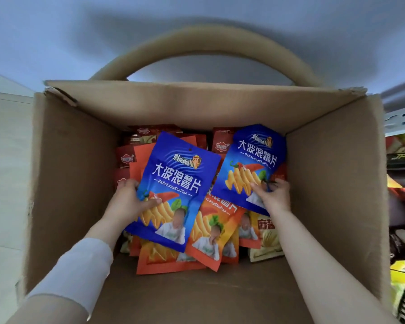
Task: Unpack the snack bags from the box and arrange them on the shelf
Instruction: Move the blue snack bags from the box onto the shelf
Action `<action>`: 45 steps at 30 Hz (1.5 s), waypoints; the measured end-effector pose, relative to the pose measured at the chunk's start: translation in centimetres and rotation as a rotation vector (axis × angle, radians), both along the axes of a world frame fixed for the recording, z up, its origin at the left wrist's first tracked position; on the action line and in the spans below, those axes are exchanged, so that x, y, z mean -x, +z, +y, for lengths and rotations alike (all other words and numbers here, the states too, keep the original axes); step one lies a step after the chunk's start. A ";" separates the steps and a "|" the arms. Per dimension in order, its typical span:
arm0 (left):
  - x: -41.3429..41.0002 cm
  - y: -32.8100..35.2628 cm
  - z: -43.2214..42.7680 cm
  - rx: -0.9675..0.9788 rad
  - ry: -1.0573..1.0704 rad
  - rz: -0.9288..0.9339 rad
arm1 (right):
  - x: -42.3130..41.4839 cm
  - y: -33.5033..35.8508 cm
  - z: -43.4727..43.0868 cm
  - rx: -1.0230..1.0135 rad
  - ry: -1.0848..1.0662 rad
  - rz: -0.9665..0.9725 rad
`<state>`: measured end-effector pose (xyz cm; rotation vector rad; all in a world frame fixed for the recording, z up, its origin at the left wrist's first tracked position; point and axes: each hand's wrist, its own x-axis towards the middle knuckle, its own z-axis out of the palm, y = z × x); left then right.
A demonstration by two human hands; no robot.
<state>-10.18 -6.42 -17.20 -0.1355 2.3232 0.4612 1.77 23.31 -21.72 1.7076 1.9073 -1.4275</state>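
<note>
Left sleeve (80, 272): white, ending partway along the forearm, which comes in over the near left corner of the box.
Right forearm (313, 260): bare, reaching in from the near right.
Box (75, 171): brown cardboard with its flaps open, seen from above; both arms reach down inside it.
Left grip (130, 202): clasping a blue snack bag by its left edge, thumb across the front and fingers round behind.
Left blue bag (175, 181): face up and tilted, above the orange bags, left of centre in the box.
Right grip (272, 197): fingers curled onto the lower part of a second blue bag, holding it near its lower right corner.
Right blue bag (250, 164): face up, leaning toward the far right corner of the box, top edge curled.
Orange bags (211, 232): overlapping in a loose pile under both blue ones.
Red bags (150, 136): packed along the far side of the box.
Beige bag (267, 239): at the right of the pile, just beside the right wrist.
Shelf (400, 118): outside the box on the right, with other snack packs below its rail, too blurred to read.
</note>
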 end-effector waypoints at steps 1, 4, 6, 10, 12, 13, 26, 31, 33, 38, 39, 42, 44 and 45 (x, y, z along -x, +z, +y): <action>-0.1 0.5 0.1 -0.011 -0.004 0.040 | 0.4 0.1 0.0 0.027 -0.077 -0.019; -0.4 1.7 -0.4 -0.080 0.004 0.035 | 0.9 0.8 -0.1 0.341 -0.227 -0.004; -0.8 2.9 -0.5 -0.146 0.074 -0.027 | 0.3 1.8 -0.3 0.540 -0.237 0.034; -1.9 5.7 -1.3 -0.307 0.185 -0.046 | -1.7 5.7 -1.9 0.562 -0.294 0.142; -2.3 7.3 -2.2 -0.383 0.164 -0.048 | -3.6 8.9 -3.4 0.511 -0.329 0.213; -2.4 8.3 -2.6 -0.422 0.143 -0.046 | -4.8 10.4 -4.3 0.501 -0.341 0.241; -5.1 24.9 0.3 -1.041 -0.040 0.021 | -20.3 29.5 -15.9 0.320 -0.586 0.802; -8.8 31.7 7.7 -1.238 -0.192 -0.005 | -26.9 36.2 -14.8 0.024 -0.598 0.923; -11.5 34.4 11.5 -1.319 -0.247 -0.003 | -30.0 38.9 -14.1 -0.077 -0.633 0.981; -21.4 39.4 21.0 -1.449 -0.334 -0.019 | -39.0 43.0 -11.5 -0.284 -0.788 0.957; -23.5 40.1 22.6 -1.453 -0.388 -0.035 | -40.9 43.5 -10.9 -0.321 -0.815 0.947; -29.1 42.0 27.2 -1.456 -0.592 -0.038 | -45.7 44.9 -8.9 -0.415 -0.892 0.947; -31.8 42.8 29.9 -1.452 -0.689 -0.052 | -48.3 45.4 -7.5 -0.452 -0.944 0.929; -33.0 43.0 31.2 -1.444 -0.724 -0.059 | -49.4 45.5 -6.7 -0.471 -0.966 0.924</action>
